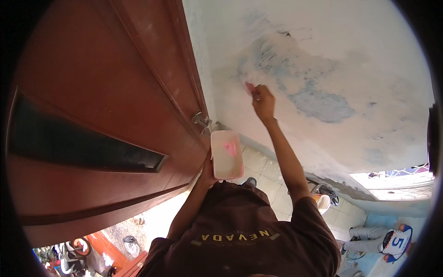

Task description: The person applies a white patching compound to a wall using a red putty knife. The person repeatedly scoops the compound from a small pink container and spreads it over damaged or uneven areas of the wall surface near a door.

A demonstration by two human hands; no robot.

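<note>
My left hand (209, 172) supports a shallow rectangular plastic tub (224, 164) from its left side and below. A pink smear of paste (230, 147) lies inside the pale tub. My right hand (264, 104) is raised to the white wall (318, 134), fingers closed on a small reddish-pink flat piece (249, 87). That piece is slightly blurred, and its exact kind cannot be made out. It is at the left edge of a damaged patch (318, 104), where paint has come off and grey-blue shows.
Close on my left stands a brown-red door (152, 111) with a metal handle (201, 119). A white bucket (322, 202) is on the tiled floor (277, 189) at right. Another person (385, 242) is at the lower right. A motorcycle (71, 256) shows outside at lower left.
</note>
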